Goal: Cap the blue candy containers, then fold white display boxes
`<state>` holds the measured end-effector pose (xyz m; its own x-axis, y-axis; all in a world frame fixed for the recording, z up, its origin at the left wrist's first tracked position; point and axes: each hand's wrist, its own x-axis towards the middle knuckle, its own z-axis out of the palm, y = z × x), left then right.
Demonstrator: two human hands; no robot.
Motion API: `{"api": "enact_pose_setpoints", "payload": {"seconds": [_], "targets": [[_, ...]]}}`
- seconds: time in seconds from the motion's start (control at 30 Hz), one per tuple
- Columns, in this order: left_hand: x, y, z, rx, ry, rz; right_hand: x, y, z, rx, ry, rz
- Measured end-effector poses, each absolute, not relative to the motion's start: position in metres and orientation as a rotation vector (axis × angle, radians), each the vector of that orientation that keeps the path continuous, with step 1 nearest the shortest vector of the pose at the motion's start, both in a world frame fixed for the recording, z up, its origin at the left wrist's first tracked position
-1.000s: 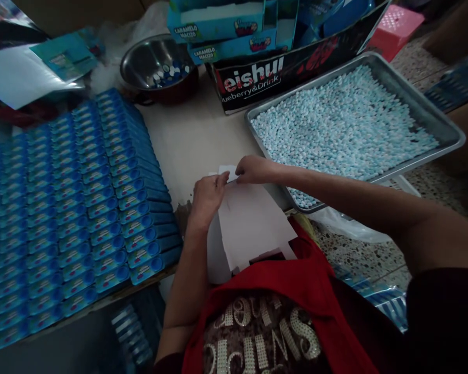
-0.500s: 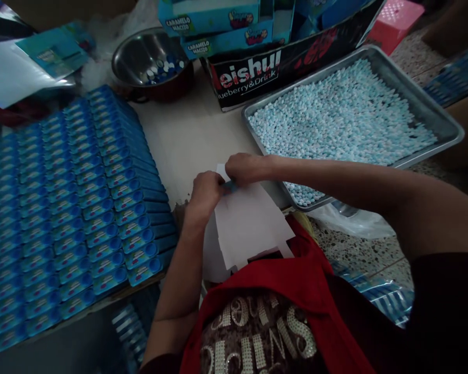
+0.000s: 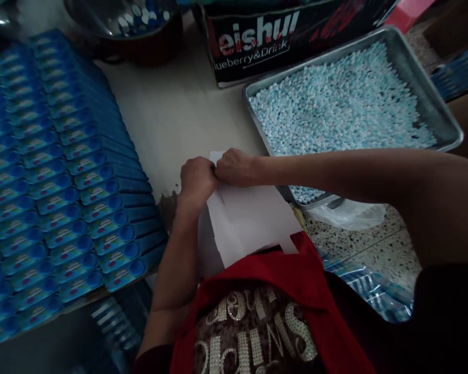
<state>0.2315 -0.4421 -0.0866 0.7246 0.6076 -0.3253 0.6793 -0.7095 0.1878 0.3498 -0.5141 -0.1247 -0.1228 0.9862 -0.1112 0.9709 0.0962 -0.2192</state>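
A white cardboard box blank (image 3: 257, 218) with cut tabs and slots lies at the table's near edge, reaching toward my red apron. My left hand (image 3: 197, 179) is closed on its far left part, fingers curled over. Close against it, my right hand (image 3: 236, 167) is also closed on the cardboard, the knuckles almost touching the left. Both sets of fingertips are hidden, so the fold or flap between them does not show. Part of the cardboard sticks out beyond the hands.
Rows of small blue packs (image 3: 62, 197) fill the left. A metal tray (image 3: 454, 136) of pale blue and white candies (image 3: 335, 109) stands at right. Behind are a black printed carton (image 3: 257, 49) and a metal bowl (image 3: 156, 44) with blue and white pieces.
The hands have drawn together, and the blue bit seen between them is now hidden. The view has shifted, bringing the packs and bowl farther left and up.
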Motion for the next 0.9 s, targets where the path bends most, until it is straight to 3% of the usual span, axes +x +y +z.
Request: {"api": "enact_pose_setpoints", "payload": {"seconds": [0.17,0.33,0.4,0.47,0.57,0.67,0.73,0.83,0.9], "targets": [[0.217,-0.433,-0.068,2.436,0.974,-0.162,0.362,-0.511,-0.105,-2.244,-2.276,0.321],[0.142,-0.472,-0.030,2.600,0.992,0.776,0.389,-0.542,-0.055,-2.749,-2.143,0.412],[0.108,-0.504,-0.033,2.526,1.067,0.987,0.395,-0.558,-0.040,-2.864,-2.055,0.483],[0.082,-0.539,-0.049,2.388,1.077,0.977,0.398,-0.572,-0.030,-2.888,-1.977,0.473],[0.066,-0.577,-0.082,1.979,1.100,0.608,0.393,-0.583,-0.022,-2.876,-1.854,0.381],[0.071,-0.589,-0.107,1.540,1.216,0.421,0.382,-0.591,-0.012,-2.897,-2.015,0.579],[0.077,-0.585,-0.117,1.395,1.294,0.532,0.380,-0.597,-0.002,-2.932,-2.164,0.592],[0.079,-0.575,-0.125,1.232,1.326,0.812,0.384,-0.590,0.010,-2.934,-2.006,0.196],[0.078,-0.573,-0.128,1.102,1.285,0.903,0.386,-0.567,0.003,-2.714,-1.956,0.010]]}}
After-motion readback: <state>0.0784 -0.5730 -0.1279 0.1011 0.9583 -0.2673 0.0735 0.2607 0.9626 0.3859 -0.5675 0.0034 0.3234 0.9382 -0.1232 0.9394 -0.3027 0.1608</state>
